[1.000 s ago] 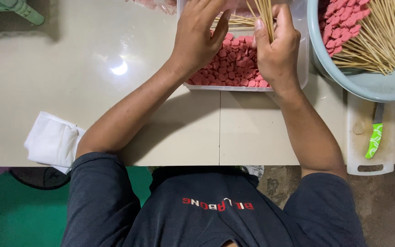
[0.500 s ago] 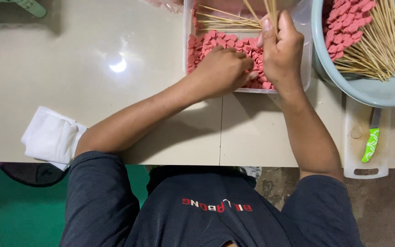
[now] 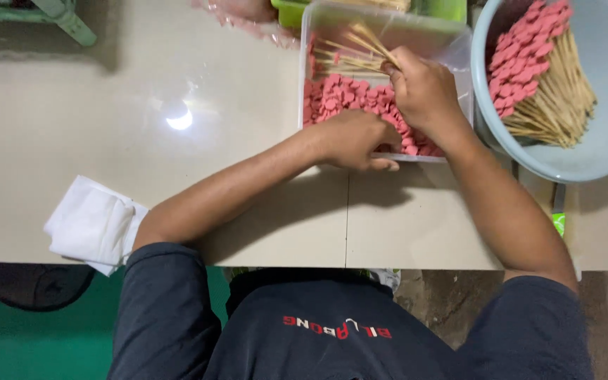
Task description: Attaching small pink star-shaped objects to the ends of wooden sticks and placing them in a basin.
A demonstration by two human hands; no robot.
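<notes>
A clear plastic tub [image 3: 388, 24] on the pale table holds several pink sausage slices [image 3: 336, 95] and loose bamboo skewers. My right hand [image 3: 423, 91] is inside the tub, closed around a bunch of bamboo skewers [image 3: 360, 46] that fan out to the upper left. My left hand [image 3: 353, 137] reaches into the tub's near edge, fingers curled down among the pink slices; what they pinch is hidden.
A grey-blue round basin [image 3: 599, 151] at the right holds several finished skewers of pink slices [image 3: 536, 77]. A folded white cloth [image 3: 93, 225] lies at the table's near left edge. A green container [image 3: 445, 8] stands behind the tub. A bright light reflection [image 3: 177, 116] marks the tabletop.
My right hand has lowered the skewer bunch from upright to lying across the tub. My left hand dropped from above the tub into the slices at its near edge.
</notes>
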